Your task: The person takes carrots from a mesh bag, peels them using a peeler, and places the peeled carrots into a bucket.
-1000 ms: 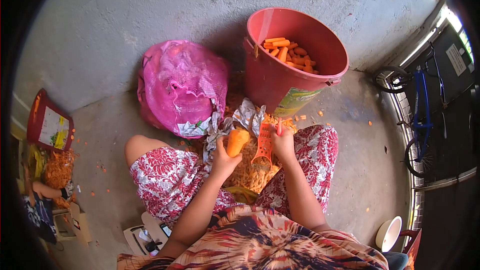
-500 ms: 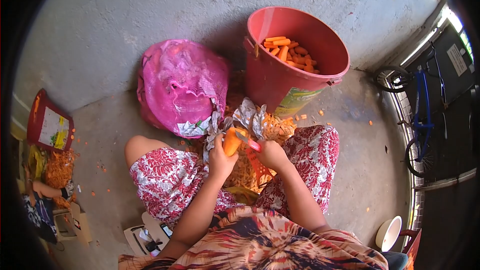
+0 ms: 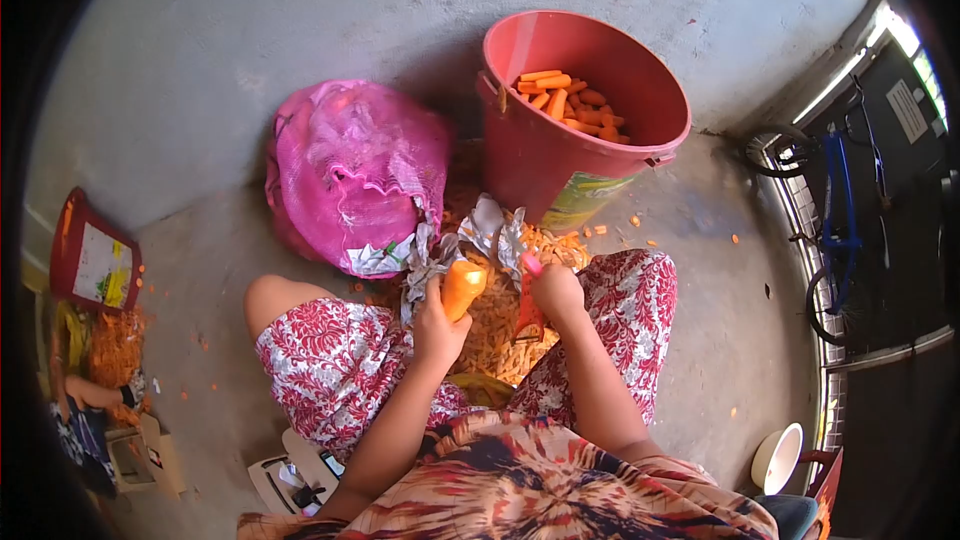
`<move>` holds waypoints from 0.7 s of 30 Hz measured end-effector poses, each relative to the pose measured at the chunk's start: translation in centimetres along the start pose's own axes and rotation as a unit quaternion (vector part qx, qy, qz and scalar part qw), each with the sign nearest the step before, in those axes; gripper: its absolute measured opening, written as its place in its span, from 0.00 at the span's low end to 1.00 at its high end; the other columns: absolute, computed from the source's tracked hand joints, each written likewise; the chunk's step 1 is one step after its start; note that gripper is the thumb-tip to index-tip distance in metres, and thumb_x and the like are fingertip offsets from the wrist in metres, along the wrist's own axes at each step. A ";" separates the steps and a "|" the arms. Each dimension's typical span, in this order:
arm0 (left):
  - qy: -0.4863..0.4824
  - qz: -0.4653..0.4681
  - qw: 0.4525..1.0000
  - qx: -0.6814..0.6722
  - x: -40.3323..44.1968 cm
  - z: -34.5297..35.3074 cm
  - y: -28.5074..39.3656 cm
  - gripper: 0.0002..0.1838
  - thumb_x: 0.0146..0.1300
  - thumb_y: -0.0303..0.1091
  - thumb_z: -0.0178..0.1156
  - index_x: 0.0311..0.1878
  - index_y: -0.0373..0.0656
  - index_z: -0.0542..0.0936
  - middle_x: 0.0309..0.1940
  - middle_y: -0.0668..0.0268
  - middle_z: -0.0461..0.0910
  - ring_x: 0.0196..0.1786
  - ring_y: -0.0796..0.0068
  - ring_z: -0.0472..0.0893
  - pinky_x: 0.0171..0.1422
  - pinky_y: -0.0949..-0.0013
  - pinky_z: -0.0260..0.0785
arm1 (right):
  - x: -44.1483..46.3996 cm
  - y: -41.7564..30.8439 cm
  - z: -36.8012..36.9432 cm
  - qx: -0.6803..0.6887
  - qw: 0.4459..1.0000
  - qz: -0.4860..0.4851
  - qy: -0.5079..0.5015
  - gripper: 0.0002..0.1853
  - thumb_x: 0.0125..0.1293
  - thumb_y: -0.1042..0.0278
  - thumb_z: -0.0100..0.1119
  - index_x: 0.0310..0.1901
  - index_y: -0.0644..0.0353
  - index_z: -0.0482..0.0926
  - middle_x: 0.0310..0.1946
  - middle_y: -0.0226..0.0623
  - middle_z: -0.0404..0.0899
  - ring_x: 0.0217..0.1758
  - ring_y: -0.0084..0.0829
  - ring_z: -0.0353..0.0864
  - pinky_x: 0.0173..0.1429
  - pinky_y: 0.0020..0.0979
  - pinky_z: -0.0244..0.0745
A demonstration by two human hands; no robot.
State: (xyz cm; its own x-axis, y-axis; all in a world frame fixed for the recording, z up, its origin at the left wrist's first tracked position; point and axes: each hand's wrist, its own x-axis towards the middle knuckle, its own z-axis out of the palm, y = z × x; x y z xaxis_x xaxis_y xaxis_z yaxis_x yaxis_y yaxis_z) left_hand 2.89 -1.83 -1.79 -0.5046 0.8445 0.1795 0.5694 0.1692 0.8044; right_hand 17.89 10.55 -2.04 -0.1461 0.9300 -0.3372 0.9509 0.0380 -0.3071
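My left hand is closed around the lower part of a peeled carrot, its cut end tilted up. To the right, my right hand grips an orange peeler, which hangs below the fingers, together with a pink-handled knife. Only the pink handle of the knife shows clearly; its blade cannot be made out. The two hands are apart, over a heap of carrot peelings between my legs. Crumpled grey paper lies just beyond the carrot.
A red bin with peeled carrots inside stands ahead against the wall, beside a pink mesh sack. At left are a smaller red bucket and another person's arm. A white basin and blue bicycle are at right.
The knife blade was at the carrot's top end; my right hand has drawn away to the right and turned. The carrot's end now looks cut off. The view has shifted slightly.
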 end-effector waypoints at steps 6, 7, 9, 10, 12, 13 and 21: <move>-0.205 -0.078 0.966 0.135 0.3 -0.1 -1.5 0.28 0.43 0.30 0.59 0.50 0.39 0.63 0.34 0.48 0.75 0.38 0.49 0.75 0.40 0.55 0.67 | -1.2 -0.3 1.4 -0.056 0.986 -0.047 -0.152 0.16 0.50 0.59 0.52 0.34 0.63 0.78 0.35 0.48 0.77 0.41 0.43 0.76 0.45 0.36 0.71; -0.293 -0.097 0.929 0.204 -0.1 -0.2 -2.0 0.29 0.42 0.31 0.60 0.51 0.39 0.63 0.35 0.50 0.75 0.39 0.51 0.75 0.41 0.56 0.67 | -1.0 -0.2 1.3 -0.059 0.985 -0.043 -0.158 0.16 0.50 0.59 0.52 0.35 0.63 0.77 0.35 0.48 0.77 0.42 0.43 0.76 0.45 0.36 0.71; -0.441 -0.092 0.835 0.317 -0.5 -0.4 -2.1 0.26 0.41 0.34 0.60 0.46 0.37 0.69 0.40 0.53 0.75 0.42 0.56 0.76 0.42 0.59 0.68 | -0.4 0.1 0.9 -0.064 0.983 -0.038 -0.168 0.17 0.49 0.59 0.52 0.36 0.63 0.77 0.35 0.48 0.77 0.42 0.43 0.76 0.45 0.36 0.71; -0.497 -0.062 0.796 0.340 -0.4 -0.6 -1.7 0.22 0.41 0.35 0.61 0.41 0.36 0.72 0.36 0.54 0.76 0.39 0.58 0.77 0.41 0.59 0.69 | 0.0 0.6 1.1 -0.058 0.987 -0.038 -0.145 0.16 0.50 0.59 0.51 0.34 0.63 0.77 0.34 0.48 0.77 0.41 0.43 0.76 0.44 0.36 0.71; -0.566 -0.046 0.751 0.338 0.2 -1.0 -0.7 0.17 0.41 0.37 0.62 0.33 0.36 0.76 0.28 0.56 0.78 0.32 0.62 0.78 0.37 0.62 0.70 | 0.8 1.8 2.2 -0.044 0.993 -0.038 -0.099 0.16 0.53 0.59 0.49 0.31 0.64 0.78 0.32 0.50 0.77 0.38 0.45 0.76 0.42 0.38 0.71; -0.581 -0.058 0.749 0.314 1.2 -1.1 0.0 0.16 0.40 0.38 0.63 0.30 0.37 0.77 0.25 0.58 0.78 0.28 0.64 0.78 0.34 0.63 0.71 | 0.8 1.9 2.4 -0.044 0.993 -0.037 -0.105 0.16 0.53 0.59 0.49 0.31 0.64 0.78 0.32 0.50 0.76 0.38 0.45 0.76 0.42 0.38 0.71; -0.327 0.084 0.922 -0.192 15.9 0.3 13.1 0.10 0.55 0.29 0.54 0.40 0.36 0.69 0.19 0.68 0.71 0.12 0.83 0.67 0.14 0.77 0.61 | 0.2 0.8 2.4 -0.041 0.984 -0.064 -0.162 0.15 0.51 0.61 0.49 0.33 0.66 0.77 0.35 0.52 0.76 0.41 0.44 0.76 0.44 0.38 0.70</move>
State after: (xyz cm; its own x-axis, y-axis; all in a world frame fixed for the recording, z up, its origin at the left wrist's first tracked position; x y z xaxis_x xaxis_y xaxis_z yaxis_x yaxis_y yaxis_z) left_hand 2.52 13.93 11.39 0.1400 0.9893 0.0411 0.2687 -0.0779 0.9601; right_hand 18.00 9.91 -4.51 -0.3331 0.7507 -0.5705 0.9358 0.1889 -0.2977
